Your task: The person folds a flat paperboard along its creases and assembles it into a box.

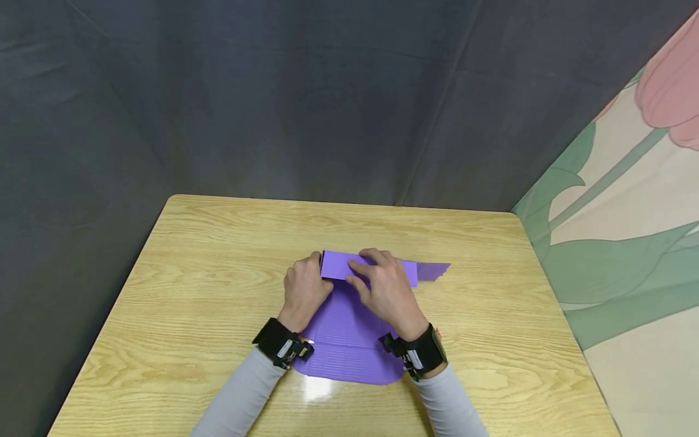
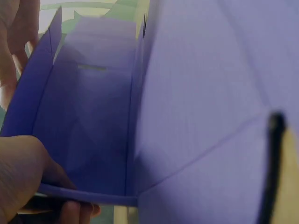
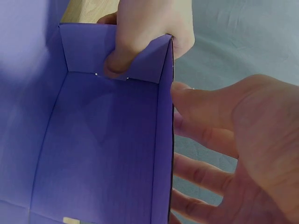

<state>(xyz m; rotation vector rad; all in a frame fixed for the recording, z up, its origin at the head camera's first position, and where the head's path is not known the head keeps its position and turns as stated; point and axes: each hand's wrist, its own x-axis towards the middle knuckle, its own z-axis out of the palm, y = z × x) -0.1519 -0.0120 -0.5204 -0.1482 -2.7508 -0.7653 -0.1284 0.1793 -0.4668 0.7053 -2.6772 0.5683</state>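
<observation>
A purple cardboard box [image 1: 349, 361], partly folded up, is on the table between my hands. Its long side wall [image 1: 335, 265] stands up, and a flat end flap [image 1: 434, 271] sticks out on the right. My left hand [image 1: 306, 288] grips the left end wall [image 3: 88, 49], thumb inside and fingers outside. In the right wrist view, my right hand [image 3: 252, 121] touches the long wall from outside, its thumb near the top edge and its fingers spread. The left wrist view shows the box floor [image 2: 84, 116] with a small slot near the far end.
The wooden table [image 1: 218, 243] extends around the box. A dark grey curtain [image 1: 306, 109] hangs behind it, and a flower-patterned cloth [image 1: 628, 261] hangs at the right. Black wrist cameras are strapped to both wrists.
</observation>
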